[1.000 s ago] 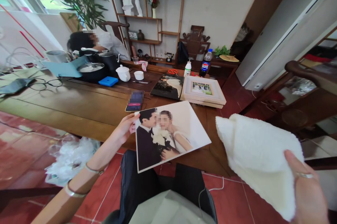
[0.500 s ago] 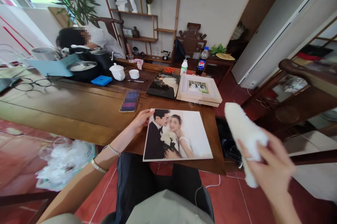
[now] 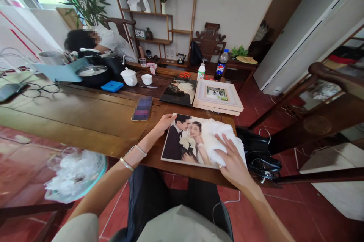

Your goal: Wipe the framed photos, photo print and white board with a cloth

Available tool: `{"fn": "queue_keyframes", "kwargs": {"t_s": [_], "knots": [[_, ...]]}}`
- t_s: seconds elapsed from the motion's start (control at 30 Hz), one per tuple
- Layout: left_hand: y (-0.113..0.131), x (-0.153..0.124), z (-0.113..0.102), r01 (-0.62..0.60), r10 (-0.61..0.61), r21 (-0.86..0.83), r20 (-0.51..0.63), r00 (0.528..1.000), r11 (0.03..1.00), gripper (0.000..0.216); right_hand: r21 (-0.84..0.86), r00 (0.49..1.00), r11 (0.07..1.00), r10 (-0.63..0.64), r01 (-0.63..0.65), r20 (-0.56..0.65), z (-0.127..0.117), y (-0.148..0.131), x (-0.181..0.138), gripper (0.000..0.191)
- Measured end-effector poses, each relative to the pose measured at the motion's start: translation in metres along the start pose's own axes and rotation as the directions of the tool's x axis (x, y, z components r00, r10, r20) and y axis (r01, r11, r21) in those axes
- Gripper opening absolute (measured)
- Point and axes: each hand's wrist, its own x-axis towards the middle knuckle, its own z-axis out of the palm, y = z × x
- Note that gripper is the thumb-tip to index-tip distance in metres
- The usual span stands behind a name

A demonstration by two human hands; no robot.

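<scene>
A flat photo panel of a couple in wedding dress lies near the table's front edge. My left hand is closed on its upper left corner, thumb over the face of the picture. On the panel's right part rests a crumpled white cloth. My right hand presses down on that cloth, with its fingers spread over it and gripping it against the print. The cloth hides the picture's right side.
Behind the panel lie a dark photo panel and a pale framed photo. A phone is at the left. A cola bottle and a white bottle stand farther back. A black bag sits right of the table.
My right hand has come left from beyond the table and set the white cloth on the panel. The panel, with my left hand on it, has shifted slightly right and up.
</scene>
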Motion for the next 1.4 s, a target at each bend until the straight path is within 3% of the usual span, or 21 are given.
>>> {"fn": "queue_keyframes", "kwargs": {"t_s": [0.13,0.3,0.4,0.5,0.57,0.63,0.87,1.0,1.17,1.33,1.4], "knots": [[-0.007,0.003,0.0,-0.127,0.127,0.009,0.001,0.992,0.992,0.023,-0.041,0.999,0.999,0.002,-0.004,-0.038,0.01,-0.001,0.0,0.045],[-0.021,-0.014,-0.014,-0.303,0.305,0.067,-0.028,0.952,0.951,0.052,-0.062,0.996,0.998,0.002,-0.007,-0.085,0.016,-0.003,-0.001,0.042],[-0.029,-0.037,-0.016,-0.464,0.467,0.254,0.052,0.883,0.848,0.058,-0.07,0.994,0.998,-0.004,-0.003,-0.109,0.019,-0.002,-0.001,0.039],[-0.031,-0.06,-0.011,-0.639,0.614,0.449,0.223,0.757,0.625,0.056,-0.08,0.991,0.997,-0.01,-0.001,-0.133,0.021,-0.001,-0.002,0.038],[-0.03,-0.068,-0.008,-0.712,0.648,0.483,0.329,0.687,0.509,0.047,-0.087,0.99,0.996,-0.016,0.004,-0.141,0.022,-0.001,-0.002,0.039],[-0.029,-0.071,-0.006,-0.742,0.641,0.473,0.39,0.66,0.476,0.037,-0.092,0.988,0.996,-0.017,0.003,-0.151,0.022,-0.002,-0.002,0.041],[-0.037,-0.059,-0.006,-0.717,0.606,0.46,0.39,0.693,0.524,0.038,-0.103,0.985,0.995,-0.013,-0.005,-0.172,0.021,-0.006,-0.003,0.044],[-0.041,-0.056,-0.005,-0.711,0.609,0.485,0.38,0.696,0.51,0.037,-0.097,0.97,0.995,-0.045,0.022,-0.238,0.016,0.009,-0.006,0.045],[-0.045,-0.051,-0.008,-0.712,0.618,0.466,0.366,0.696,0.526,0.038,-0.135,0.914,0.982,0.067,-0.131,-0.4,0.004,0.037,0.005,0.042],[-0.043,-0.05,-0.008,-0.691,0.627,0.488,0.32,0.71,0.533,0.037,-0.18,0.982,0.982,0.018,-0.052,-0.187,0.017,0.041,0.022,0.044],[-0.042,-0.051,-0.009,-0.674,0.633,0.505,0.284,0.72,0.54,0.037,-0.164,0.986,0.985,0.02,-0.047,-0.163,0.026,0.04,0.024,0.045]]}}
